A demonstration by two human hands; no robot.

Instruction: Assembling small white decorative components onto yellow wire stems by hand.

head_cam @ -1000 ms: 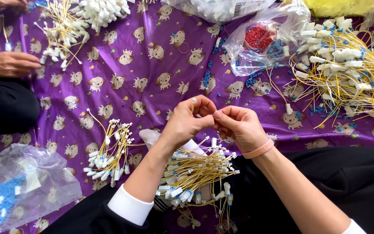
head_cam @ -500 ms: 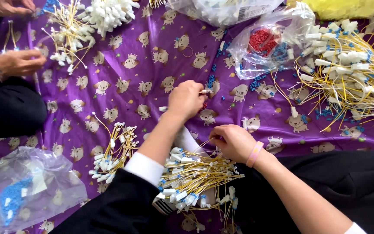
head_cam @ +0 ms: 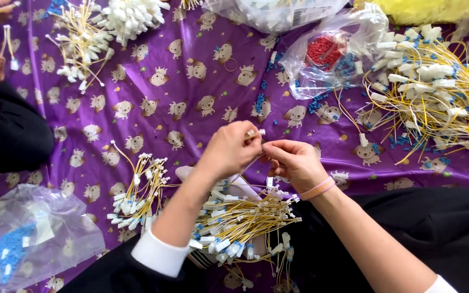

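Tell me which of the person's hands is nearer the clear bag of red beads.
Right. The right hand lies below the bag of red beads, slightly to its left; the left hand, touching the right, sits farther left of it.

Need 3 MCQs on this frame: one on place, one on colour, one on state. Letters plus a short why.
1. Where is the bag of red bits?
A. upper right of centre
B. lower left corner
C. in the lap

2. What colour is the cloth?
A. green
B. purple
C. grey

3. What are the hands doing?
A. resting flat, apart
B. lifting a bag
C. close together, pinching a small white connector

Key: A, it lies by the big wire pile. B, purple with a small animal print. C, left hand and right hand meet on the connector.
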